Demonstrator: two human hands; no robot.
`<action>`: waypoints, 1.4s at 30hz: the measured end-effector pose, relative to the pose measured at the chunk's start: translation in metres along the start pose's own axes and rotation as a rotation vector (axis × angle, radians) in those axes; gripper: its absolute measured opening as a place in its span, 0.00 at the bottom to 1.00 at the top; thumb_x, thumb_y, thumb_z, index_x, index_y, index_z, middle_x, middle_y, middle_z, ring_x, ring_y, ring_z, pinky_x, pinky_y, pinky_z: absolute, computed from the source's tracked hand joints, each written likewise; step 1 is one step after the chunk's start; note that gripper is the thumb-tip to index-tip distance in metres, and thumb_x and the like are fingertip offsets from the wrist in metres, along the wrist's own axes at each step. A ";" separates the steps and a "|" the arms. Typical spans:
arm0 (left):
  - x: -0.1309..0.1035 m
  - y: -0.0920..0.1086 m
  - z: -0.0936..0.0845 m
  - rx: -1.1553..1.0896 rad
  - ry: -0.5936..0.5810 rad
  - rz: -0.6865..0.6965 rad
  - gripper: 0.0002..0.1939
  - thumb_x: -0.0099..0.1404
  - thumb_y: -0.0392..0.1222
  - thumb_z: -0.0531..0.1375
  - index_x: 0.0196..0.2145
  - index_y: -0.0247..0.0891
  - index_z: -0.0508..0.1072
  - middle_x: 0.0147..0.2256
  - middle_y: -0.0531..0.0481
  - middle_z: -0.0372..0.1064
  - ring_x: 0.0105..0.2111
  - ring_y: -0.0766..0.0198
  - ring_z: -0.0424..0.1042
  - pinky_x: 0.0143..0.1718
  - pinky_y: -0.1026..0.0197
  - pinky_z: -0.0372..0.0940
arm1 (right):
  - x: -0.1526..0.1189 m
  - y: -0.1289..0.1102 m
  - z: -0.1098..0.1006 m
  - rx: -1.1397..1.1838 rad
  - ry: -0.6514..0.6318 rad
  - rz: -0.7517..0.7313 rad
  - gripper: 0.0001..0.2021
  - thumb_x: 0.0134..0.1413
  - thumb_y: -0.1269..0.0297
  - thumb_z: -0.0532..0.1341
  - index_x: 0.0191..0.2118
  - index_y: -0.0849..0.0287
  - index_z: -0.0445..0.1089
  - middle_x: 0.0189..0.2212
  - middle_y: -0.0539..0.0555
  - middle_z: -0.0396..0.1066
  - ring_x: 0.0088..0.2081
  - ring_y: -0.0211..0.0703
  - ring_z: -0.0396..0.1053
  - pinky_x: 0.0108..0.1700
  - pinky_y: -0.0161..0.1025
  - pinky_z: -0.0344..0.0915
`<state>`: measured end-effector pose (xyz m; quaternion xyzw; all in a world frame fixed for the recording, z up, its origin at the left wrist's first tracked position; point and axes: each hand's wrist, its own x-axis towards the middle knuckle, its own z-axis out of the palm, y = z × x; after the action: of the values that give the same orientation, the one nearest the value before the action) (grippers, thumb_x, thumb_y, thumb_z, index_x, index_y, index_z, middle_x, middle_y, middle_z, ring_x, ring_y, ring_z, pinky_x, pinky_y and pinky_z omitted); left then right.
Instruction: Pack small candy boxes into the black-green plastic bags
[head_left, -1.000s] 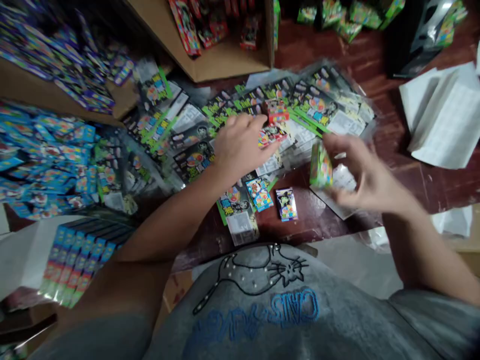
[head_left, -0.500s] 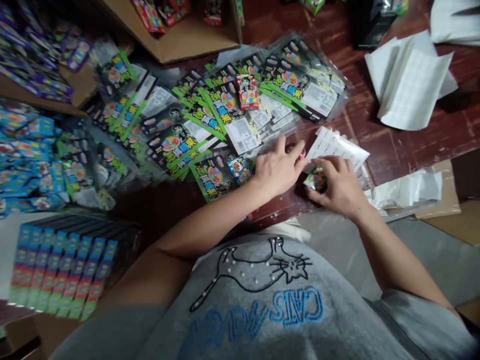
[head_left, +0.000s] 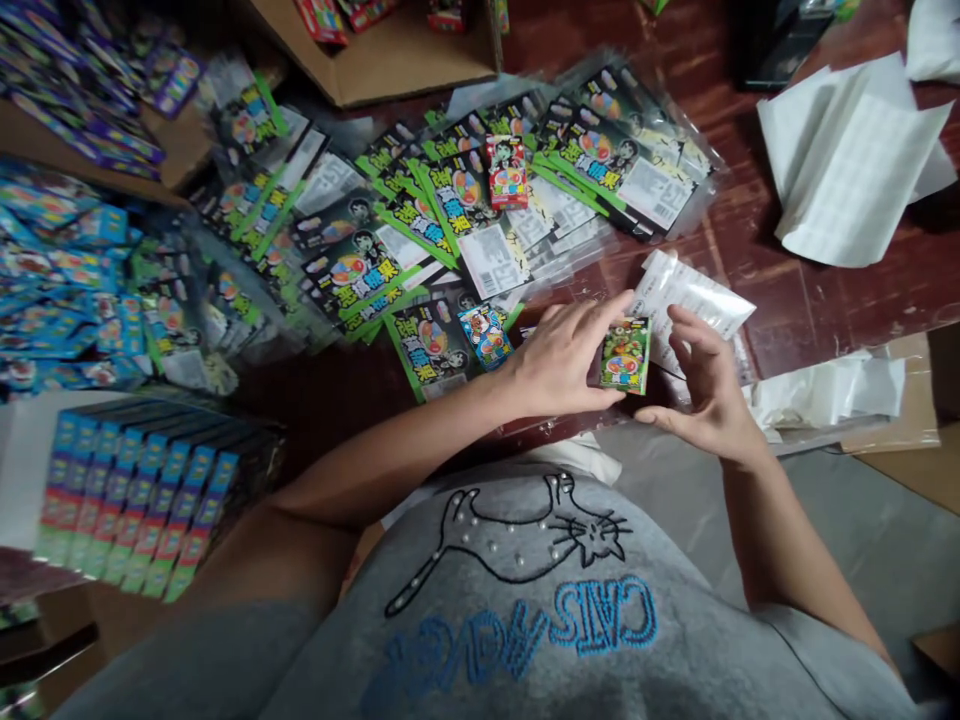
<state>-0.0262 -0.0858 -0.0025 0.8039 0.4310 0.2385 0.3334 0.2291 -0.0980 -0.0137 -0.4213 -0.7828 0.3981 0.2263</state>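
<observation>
My left hand [head_left: 559,360] has its thumb and fingers round a small green packet [head_left: 625,356] with colourful printing, its face turned up. To the right, my right hand [head_left: 701,390] is apart from the packet, with thumb and curved fingers spread and nothing between them. A small blue packet [head_left: 485,337] lies just left of my left hand, on a black and green pouch [head_left: 426,343]. Farther back, a red packet [head_left: 508,172] rests on a spread of similar pouches. Behind my hands is a clear bag with white printed paper [head_left: 694,305].
Cardboard boxes [head_left: 352,85] with packets stand at the back and left. Blue packets [head_left: 67,290] are heaped at the left, above a row of striped boxes [head_left: 135,500]. White sheets [head_left: 855,160] lie at the back right, near a black object [head_left: 772,45].
The green packet has passed from my right hand to my left hand. My right hand has opened and moved slightly right. The red item at my left fingertips no longer shows.
</observation>
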 end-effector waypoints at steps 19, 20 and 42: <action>-0.005 0.002 0.030 0.392 -0.063 0.063 0.26 0.72 0.44 0.67 0.63 0.32 0.72 0.68 0.31 0.64 0.64 0.41 0.69 0.67 0.40 0.64 | 0.013 0.011 -0.014 -0.430 -0.044 -0.170 0.40 0.65 0.38 0.64 0.74 0.54 0.58 0.71 0.69 0.63 0.70 0.68 0.63 0.67 0.67 0.67; -0.005 0.004 0.029 0.426 -0.090 0.082 0.24 0.72 0.44 0.67 0.62 0.33 0.74 0.69 0.32 0.64 0.64 0.42 0.69 0.68 0.40 0.63 | 0.013 0.012 -0.013 -0.478 -0.074 -0.175 0.41 0.66 0.39 0.64 0.75 0.55 0.56 0.73 0.69 0.61 0.72 0.69 0.61 0.67 0.67 0.66; -0.102 -0.025 -0.042 0.481 -0.058 -0.419 0.45 0.66 0.45 0.68 0.75 0.36 0.57 0.69 0.34 0.65 0.68 0.38 0.61 0.71 0.37 0.51 | 0.086 0.000 0.015 -0.637 -0.330 -0.260 0.42 0.67 0.42 0.60 0.76 0.65 0.57 0.66 0.71 0.70 0.63 0.73 0.67 0.63 0.67 0.64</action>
<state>-0.1202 -0.1487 -0.0033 0.7600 0.6214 0.0327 0.1879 0.1723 -0.0325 -0.0207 -0.2980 -0.9401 0.1656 0.0034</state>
